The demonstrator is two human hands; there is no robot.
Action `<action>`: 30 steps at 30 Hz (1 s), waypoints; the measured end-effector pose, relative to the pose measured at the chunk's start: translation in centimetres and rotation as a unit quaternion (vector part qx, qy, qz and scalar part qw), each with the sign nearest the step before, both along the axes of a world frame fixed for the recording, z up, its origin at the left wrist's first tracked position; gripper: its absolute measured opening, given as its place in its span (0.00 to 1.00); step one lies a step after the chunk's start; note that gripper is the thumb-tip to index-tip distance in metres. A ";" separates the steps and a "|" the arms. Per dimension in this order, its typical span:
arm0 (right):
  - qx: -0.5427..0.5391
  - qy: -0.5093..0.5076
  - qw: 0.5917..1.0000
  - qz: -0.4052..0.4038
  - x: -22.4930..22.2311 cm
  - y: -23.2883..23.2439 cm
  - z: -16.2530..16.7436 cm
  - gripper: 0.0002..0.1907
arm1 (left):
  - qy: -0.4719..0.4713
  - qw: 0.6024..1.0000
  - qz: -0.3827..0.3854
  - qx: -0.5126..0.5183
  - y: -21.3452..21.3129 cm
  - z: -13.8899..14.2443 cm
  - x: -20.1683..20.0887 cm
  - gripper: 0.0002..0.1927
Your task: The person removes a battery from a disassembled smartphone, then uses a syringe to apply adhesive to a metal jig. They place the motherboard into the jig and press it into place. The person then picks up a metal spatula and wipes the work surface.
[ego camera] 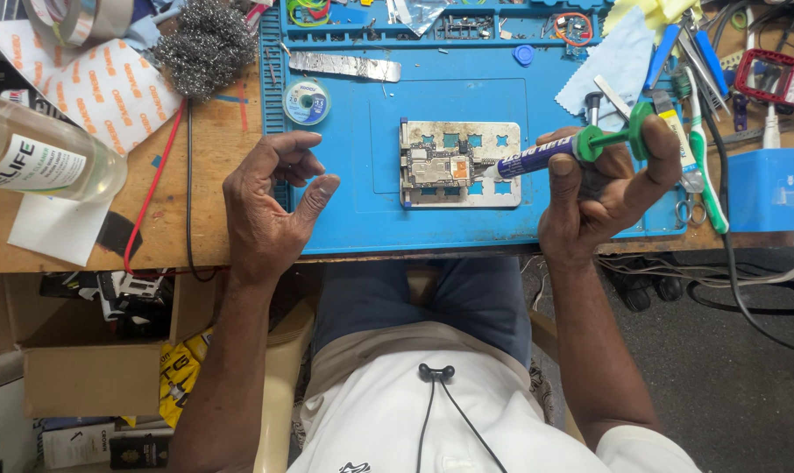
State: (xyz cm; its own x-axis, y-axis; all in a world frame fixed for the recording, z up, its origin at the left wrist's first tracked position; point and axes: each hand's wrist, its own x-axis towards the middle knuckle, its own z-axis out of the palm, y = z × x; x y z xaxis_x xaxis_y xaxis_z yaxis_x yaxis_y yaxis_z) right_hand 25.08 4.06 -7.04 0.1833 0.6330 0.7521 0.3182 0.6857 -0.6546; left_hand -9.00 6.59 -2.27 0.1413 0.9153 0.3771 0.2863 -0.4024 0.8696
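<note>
- your right hand [590, 197] is gripping a syringe [555, 153], fingers wrapped round the barrel, thumb sitting on the green plunger.
- the syringe is lying roughly level, its long axis running right to left, tip touching the circuit board [438, 165].
- the board is sitting in a metal holder [461, 194] near the middle of the blue mat [344, 219].
- your left hand [270, 197] is hovering half-curled and empty over the mat's left edge, well left of the board; the right hand is nearer.

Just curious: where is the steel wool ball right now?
In the head view, the steel wool ball sits at top left on the wooden bench, beside the blue mat's left edge.
</note>
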 end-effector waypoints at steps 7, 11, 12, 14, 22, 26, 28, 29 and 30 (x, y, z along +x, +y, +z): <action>-0.021 0.062 0.998 -0.008 0.4 -0.2 -0.3 0.36 | 0.126 0.981 -0.027 0.143 -0.4 2.2 2.7 0.15; -0.020 0.080 0.997 0.002 0.6 -0.5 -0.2 0.37 | 0.196 0.957 -0.077 0.201 0.4 2.3 7.4 0.21; -0.018 0.082 0.996 0.003 0.6 -0.5 -0.1 0.37 | 0.213 0.949 -0.085 0.216 0.7 2.2 8.3 0.21; -0.014 0.090 0.996 0.005 0.7 -0.4 0.1 0.37 | 0.213 0.951 -0.096 0.200 1.0 1.8 9.4 0.16; -0.020 0.067 0.997 0.022 0.8 -0.2 0.9 0.35 | 0.165 0.965 -0.039 0.199 1.1 1.5 8.3 0.05; -0.046 0.037 0.998 0.007 0.7 -0.5 0.9 0.34 | 0.118 0.979 0.010 0.169 0.5 1.2 5.2 0.04; -0.050 0.032 0.998 0.005 0.6 -0.5 0.9 0.34 | 0.105 0.985 0.037 0.132 0.3 0.9 3.8 0.06; -0.053 0.030 0.998 0.001 0.6 -0.6 0.9 0.34 | 0.100 0.988 0.051 0.110 0.2 0.8 3.2 0.08; -0.056 0.028 0.998 -0.002 0.5 -0.6 0.8 0.34 | 0.095 0.990 0.064 0.086 0.1 0.7 2.7 0.11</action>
State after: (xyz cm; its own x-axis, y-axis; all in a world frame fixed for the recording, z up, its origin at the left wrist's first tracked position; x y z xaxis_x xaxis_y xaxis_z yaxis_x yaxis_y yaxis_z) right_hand 25.60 3.48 -6.19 0.2255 0.7122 0.6647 0.2826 0.6051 -0.7443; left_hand -6.31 6.66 -1.59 0.1124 0.8546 0.5070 0.4956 -0.4905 0.7168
